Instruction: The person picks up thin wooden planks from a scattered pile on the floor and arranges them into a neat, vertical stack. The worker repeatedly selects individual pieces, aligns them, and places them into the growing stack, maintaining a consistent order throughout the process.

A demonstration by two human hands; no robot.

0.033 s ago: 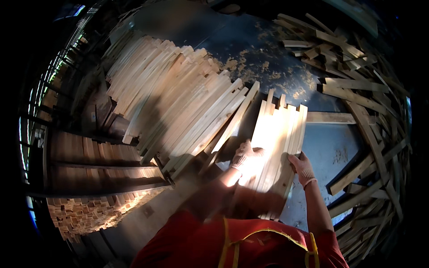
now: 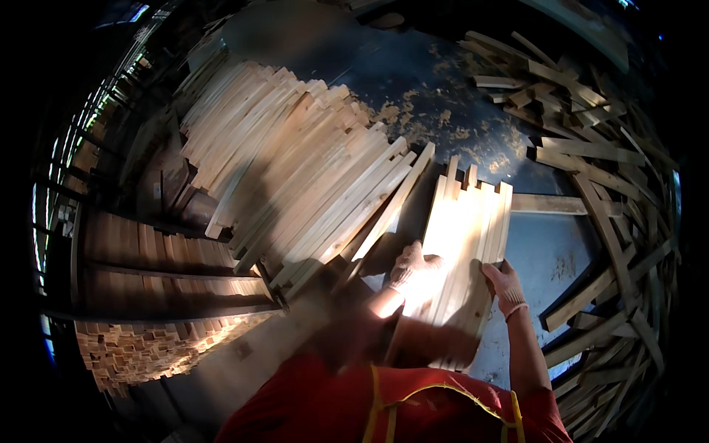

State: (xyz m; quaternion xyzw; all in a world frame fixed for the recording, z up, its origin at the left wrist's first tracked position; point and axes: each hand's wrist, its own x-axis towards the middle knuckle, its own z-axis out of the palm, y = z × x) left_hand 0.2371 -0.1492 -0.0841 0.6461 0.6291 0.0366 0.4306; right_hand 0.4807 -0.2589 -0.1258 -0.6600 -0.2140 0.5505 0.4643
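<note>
Before me lies a row of pale wooden strips (image 2: 465, 251), laid side by side with their far ends uneven. Bright light falls on their left and middle part, and a shadow covers the near end. My left hand (image 2: 415, 269), in a light knitted glove, grips the row's left edge; glare washes out some of its fingers. At the right edge, my gloved right hand (image 2: 507, 288) holds on with its thumb on top, its other fingers partly hidden. One separate strip (image 2: 395, 207) lies slanted just left of the row.
A broad layer of wooden strips (image 2: 295, 162) spreads to the left. Stacked wood (image 2: 162, 351) stands at lower left beside dark rails. Loose offcuts (image 2: 591, 159) pile up along the right. Wood shavings (image 2: 473, 133) litter the dark surface beyond; one board (image 2: 546, 204) lies crosswise on the right.
The whole view has shifted slightly, so everything sits a little lower and further right. Both hands keep their places on the strips.
</note>
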